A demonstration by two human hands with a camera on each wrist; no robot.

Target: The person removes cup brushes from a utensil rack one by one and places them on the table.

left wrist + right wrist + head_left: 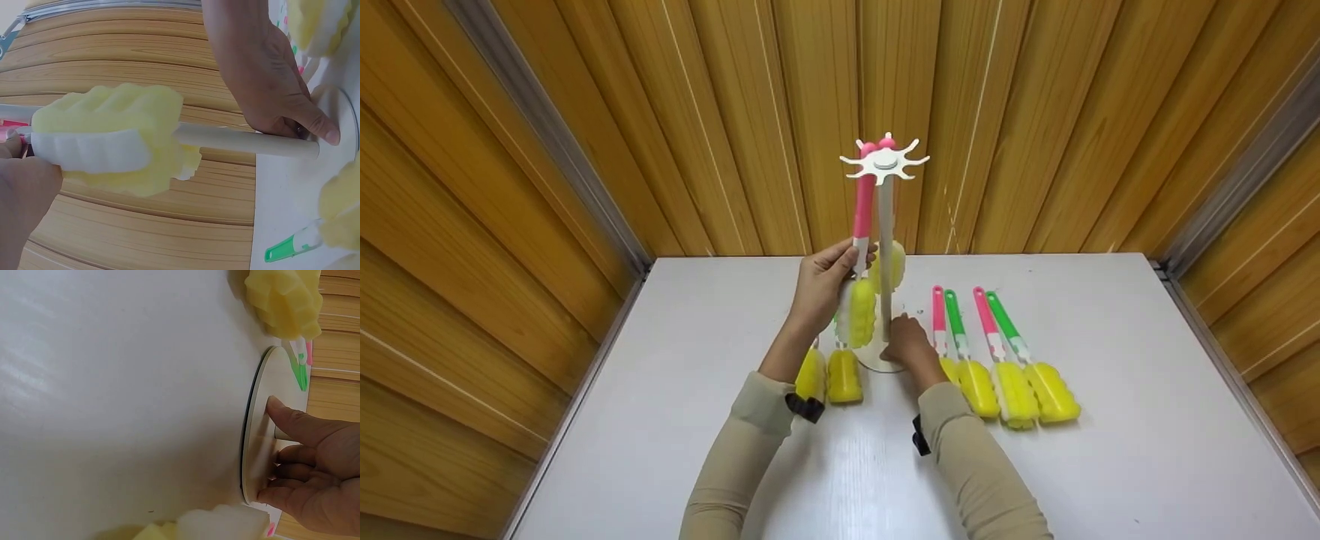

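Observation:
A white stand has a hooked top [886, 159], an upright pole [886, 255] and a round base [261, 433]. My left hand [819, 289] pinches the white neck of a sponge brush [864, 206] with a pink handle. That handle rises to the hooked top, and its yellow-and-white sponge head [107, 140] hangs beside the pole. Behind the pole hangs another sponge brush [898, 262], its pink end showing at the hooks. Low down, my right hand [326, 467] is curled round the foot of the pole, thumb and fingertips on the base.
On the white table [660, 420], several sponge brushes [1016, 394] with pink and green handles lie right of the stand. Two more yellow sponge heads [845, 379] lie to the left, partly behind my left arm. A wood-patterned wall [780, 112] stands behind the table.

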